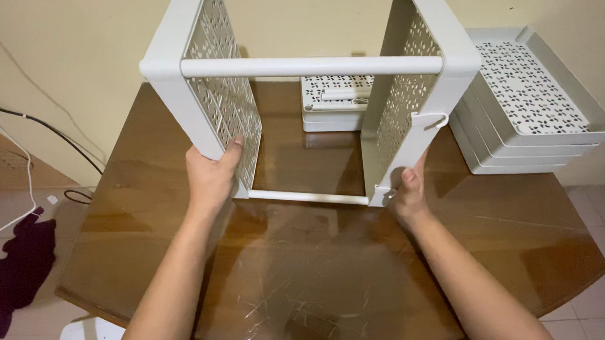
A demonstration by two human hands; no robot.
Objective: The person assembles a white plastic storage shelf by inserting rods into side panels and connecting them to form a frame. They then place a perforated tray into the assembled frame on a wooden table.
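Left hand (212, 176) is gripping the lower front edge of the left perforated side panel (223, 92), thumb up along the panel's inner face, fingers wrapped behind and hidden. Right hand (408, 193) is pinching the bottom front corner of the right perforated side panel (407, 99), thumb showing on the near face, other fingers out of sight behind it. Both are holding the white plastic rack frame (312, 66) upright, just above or resting on the brown glossy table (306, 284); contact is hard to tell.

The frame is looking light and hollow: thin plastic panels joined by an upper rod and a lower rod (308, 197). Probably flexing or racking sideways if squeezed, rods possibly popping from their sockets. Solid rims of the panels are the best hold; the perforated mesh is likely weaker. Smooth plastic, somewhat slippery. A small hook-like clip (435, 122) is sticking out on the right panel, could snag.

Table front is offering open room, its near edge rounding off below the forearms. Farther back, a small stack of white trays (333, 102) is sitting behind the frame near the wall. A bigger stack of white perforated trays (528, 108) is sitting at the right rear, close beside the right panel, little room there. Left side is freer; dark cable (39, 125) and dark cloth (17, 267) lying off the table.
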